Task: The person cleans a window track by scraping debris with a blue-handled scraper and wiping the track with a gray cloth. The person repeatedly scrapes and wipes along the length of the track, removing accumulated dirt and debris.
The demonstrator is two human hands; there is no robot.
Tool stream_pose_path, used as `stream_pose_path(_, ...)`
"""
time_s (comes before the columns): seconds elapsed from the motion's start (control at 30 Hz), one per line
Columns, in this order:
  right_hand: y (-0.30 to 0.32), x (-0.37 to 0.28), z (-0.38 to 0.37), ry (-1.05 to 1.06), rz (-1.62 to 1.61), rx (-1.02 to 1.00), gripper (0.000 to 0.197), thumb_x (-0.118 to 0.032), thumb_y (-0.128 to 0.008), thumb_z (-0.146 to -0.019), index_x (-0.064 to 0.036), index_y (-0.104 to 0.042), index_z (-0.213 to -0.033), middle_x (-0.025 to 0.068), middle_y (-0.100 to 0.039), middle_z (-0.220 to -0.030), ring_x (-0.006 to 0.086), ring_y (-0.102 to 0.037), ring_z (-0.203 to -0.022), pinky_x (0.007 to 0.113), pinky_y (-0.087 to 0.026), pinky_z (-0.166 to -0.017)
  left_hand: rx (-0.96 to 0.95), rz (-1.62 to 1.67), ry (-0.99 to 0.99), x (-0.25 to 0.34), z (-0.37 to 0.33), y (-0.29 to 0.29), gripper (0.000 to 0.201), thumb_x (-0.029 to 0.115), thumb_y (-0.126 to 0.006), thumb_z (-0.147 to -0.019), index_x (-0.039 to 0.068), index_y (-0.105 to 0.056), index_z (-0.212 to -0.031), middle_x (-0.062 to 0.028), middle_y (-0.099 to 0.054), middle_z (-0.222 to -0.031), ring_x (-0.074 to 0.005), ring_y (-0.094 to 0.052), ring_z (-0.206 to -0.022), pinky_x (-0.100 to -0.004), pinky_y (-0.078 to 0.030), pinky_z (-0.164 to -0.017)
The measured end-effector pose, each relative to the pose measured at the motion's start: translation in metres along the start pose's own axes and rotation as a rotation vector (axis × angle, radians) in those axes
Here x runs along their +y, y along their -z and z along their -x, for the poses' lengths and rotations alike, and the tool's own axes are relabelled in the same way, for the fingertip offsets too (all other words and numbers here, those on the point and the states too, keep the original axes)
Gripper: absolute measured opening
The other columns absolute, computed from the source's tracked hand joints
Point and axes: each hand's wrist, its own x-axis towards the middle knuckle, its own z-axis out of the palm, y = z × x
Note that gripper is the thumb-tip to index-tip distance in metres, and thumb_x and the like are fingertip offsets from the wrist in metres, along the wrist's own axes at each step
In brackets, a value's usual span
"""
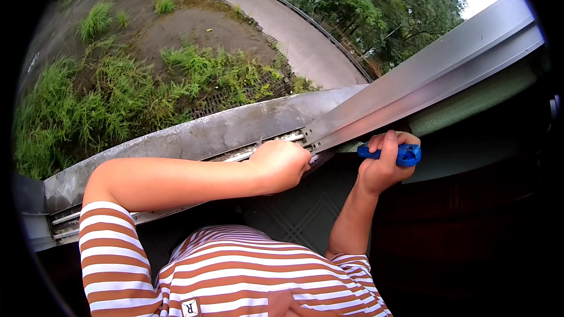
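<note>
Blue marks the handle (408, 155) right of the frame's centre, and the right hand (383, 164) has its grip closed round it. Near the middle, the left hand (278, 165) curls its fingers at the lower end of a silvery metal beam (423, 76); from where I stand, I cannot tell how far that grip closes or whether it has hold of anything. The beam slants to the upper right. Toward the lower left runs a track (238, 157), beside a grey ledge (176, 139). Weeds (117, 91) grow outside at left.
</note>
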Motion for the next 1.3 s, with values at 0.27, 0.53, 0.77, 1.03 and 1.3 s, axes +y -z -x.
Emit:
stream_pose_path(0.27,0.01,-0.092,-0.024,0.252,-0.056,0.023,0.011,-0.004,-0.053,-0.078,-0.003,-0.043,-0.076,0.0048,-0.043,-0.056,0.0086,-0.036,-0.04,0.021,-0.032,-0.039,0.048,0.181,-0.342,0.036,0.014,0.033,0.017,0.021,-0.062,-0.08,0.007,-0.056,-0.073,-0.0127,-0.055,-0.06,-0.034,-0.057,-0.06,-0.0429,-0.045,-0.052)
stream_pose_path(0.53,0.016,-0.067,0.01,0.144,0.03,-0.005,0.015,-0.005,-0.056,-0.075,-0.0052,-0.042,-0.077,0.0038,-0.044,-0.056,0.0087,-0.038,-0.041,0.021,-0.035,-0.04,0.248,0.15,-0.216,0.017,0.025,0.066,0.015,0.019,-0.063,-0.079,0.005,-0.065,-0.083,-0.0147,-0.062,-0.071,-0.0348,-0.06,-0.072,-0.0424,-0.047,-0.063)
stream_pose_path(0.77,0.027,-0.077,0.017,0.035,-0.106,-0.007,0.012,-0.007,-0.054,-0.076,-0.0068,-0.042,-0.077,0.0018,-0.043,-0.056,0.0086,-0.038,-0.04,0.023,-0.036,-0.039,-0.046,0.422,0.125,0.018,0.023,0.065,0.017,0.013,-0.061,-0.083,0.005,-0.066,-0.097,-0.0113,-0.066,-0.086,-0.0212,-0.062,-0.076,-0.0316,-0.048,-0.069)
stream_pose_path(1.03,0.062,-0.088,0.019,-0.021,-0.376,0.045,0.014,-0.014,-0.049,-0.086,-0.0093,-0.041,-0.076,0.0012,-0.043,-0.058,0.009,-0.038,-0.042,0.023,-0.035,-0.041,-0.123,0.867,0.176,0.031,-0.007,0.051,0.021,0.006,-0.053,-0.087,0.003,-0.067,-0.103,0.0005,-0.064,-0.082,-0.006,-0.055,-0.074,-0.0238,-0.047,-0.069)
stream_pose_path(1.3,0.082,-0.066,0.014,-0.18,-0.64,0.113,0.015,-0.016,-0.051,-0.086,-0.0099,-0.043,-0.075,0.0001,-0.044,-0.058,0.009,-0.04,-0.043,0.024,-0.036,-0.043,0.165,0.371,-0.189,0.077,-0.041,0.036,0.018,0.002,-0.056,-0.081,0.005,-0.068,-0.094,-0.0153,-0.062,-0.07,-0.0233,-0.058,-0.057,-0.0321,-0.046,-0.056)
